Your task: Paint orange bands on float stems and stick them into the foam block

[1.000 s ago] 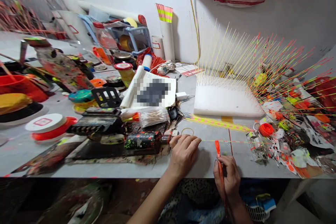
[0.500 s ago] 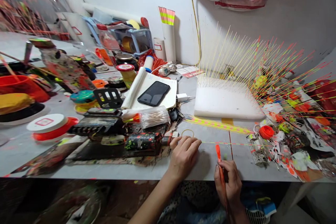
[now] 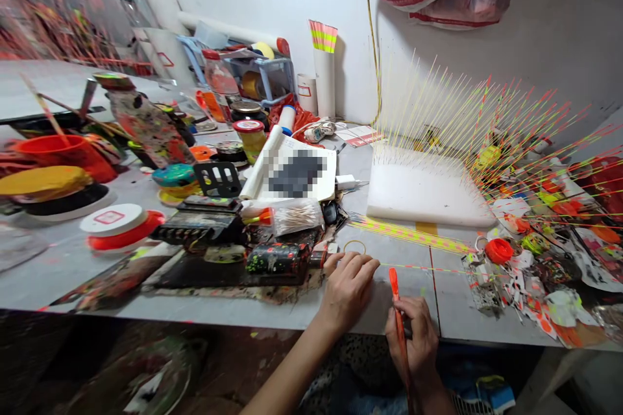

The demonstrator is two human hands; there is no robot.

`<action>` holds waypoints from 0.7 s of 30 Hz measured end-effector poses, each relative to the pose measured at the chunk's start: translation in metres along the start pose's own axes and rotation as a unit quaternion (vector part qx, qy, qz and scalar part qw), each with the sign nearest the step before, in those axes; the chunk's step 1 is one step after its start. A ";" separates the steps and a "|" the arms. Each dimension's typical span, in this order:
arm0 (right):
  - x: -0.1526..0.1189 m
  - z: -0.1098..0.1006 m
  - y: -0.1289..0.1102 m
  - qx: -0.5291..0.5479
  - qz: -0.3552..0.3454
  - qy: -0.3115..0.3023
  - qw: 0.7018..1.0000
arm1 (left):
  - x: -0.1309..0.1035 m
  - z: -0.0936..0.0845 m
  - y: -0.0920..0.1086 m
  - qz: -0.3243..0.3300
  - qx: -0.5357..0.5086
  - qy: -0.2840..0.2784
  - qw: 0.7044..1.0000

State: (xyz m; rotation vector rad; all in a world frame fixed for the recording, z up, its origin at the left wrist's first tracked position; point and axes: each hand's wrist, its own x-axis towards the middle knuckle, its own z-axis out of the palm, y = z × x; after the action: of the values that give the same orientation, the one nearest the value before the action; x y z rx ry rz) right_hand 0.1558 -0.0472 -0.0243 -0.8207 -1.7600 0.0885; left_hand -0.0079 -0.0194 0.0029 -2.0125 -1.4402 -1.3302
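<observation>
My left hand (image 3: 351, 285) is curled, fingers closed, where the end of a black, paint-spattered cylindrical motor (image 3: 277, 259) meets a thin striped stick (image 3: 438, 269). The stick runs level to the right from these fingers, banded yellow-green and pinkish red; its end inside the hand is hidden. In my right hand (image 3: 413, 331) is a paintbrush (image 3: 400, 324), held upright like a pen, its tip coated bright orange. That tip is at the stick, close to my left fingertips; whether they touch I cannot tell.
Behind the hands lies a bundle of striped sticks (image 3: 413, 233). Many painted sticks bristle from a white foam block (image 3: 423, 188). An open orange paint pot (image 3: 499, 250) and stained scraps crowd the right. Cotton swabs (image 3: 296, 216), jars and lids fill the left.
My right hand and the brush have moved left along the stick, nearer my left hand. The left hand keeps its place at the motor's end. The camera view has shifted slightly.
</observation>
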 end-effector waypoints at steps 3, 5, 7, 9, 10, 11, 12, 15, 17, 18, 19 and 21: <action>0.002 0.003 0.001 -0.010 0.000 0.004 1.000 | -0.001 0.000 0.000 -0.003 -0.002 -0.002 1.000; 0.004 0.004 0.000 -0.018 0.000 0.008 1.000 | -0.001 0.000 0.001 -0.005 -0.002 -0.002 1.000; 0.006 0.004 0.000 -0.026 -0.001 0.012 1.000 | -0.001 0.000 0.001 -0.006 -0.003 -0.001 1.000; 0.008 0.004 -0.001 -0.033 -0.003 0.014 0.999 | -0.001 0.000 0.001 -0.008 -0.005 -0.001 1.000; 0.009 0.004 -0.002 -0.035 -0.005 0.014 0.999 | -0.001 0.000 0.001 -0.008 -0.005 -0.001 1.000; 0.009 0.004 -0.002 -0.037 -0.006 0.013 0.999 | -0.001 0.000 0.001 -0.009 -0.006 -0.002 1.000; 0.009 0.004 -0.001 -0.038 -0.007 0.013 0.999 | -0.001 0.000 0.001 -0.009 -0.005 -0.003 1.000; 0.008 0.005 0.000 -0.041 -0.004 0.014 0.999 | -0.001 -0.001 0.001 -0.008 -0.005 -0.006 1.000; 0.006 0.004 0.001 -0.038 0.000 0.015 0.999 | -0.001 -0.001 0.001 -0.008 -0.005 -0.007 1.000; 0.004 0.004 0.001 -0.036 0.003 0.015 0.999 | -0.001 -0.001 0.001 -0.008 -0.005 -0.008 1.000; 0.003 0.003 0.001 -0.034 0.006 0.016 0.999 | -0.001 -0.001 0.001 -0.008 -0.005 -0.009 1.000; -0.001 0.001 0.000 -0.026 0.015 0.013 0.999 | -0.001 -0.001 0.001 -0.011 -0.005 -0.009 1.000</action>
State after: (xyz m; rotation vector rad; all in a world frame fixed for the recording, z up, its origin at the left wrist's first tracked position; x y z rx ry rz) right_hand 0.1551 -0.0472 -0.0254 -0.8813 -1.7315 0.0516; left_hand -0.0070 -0.0208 0.0030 -2.0256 -1.4716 -1.3334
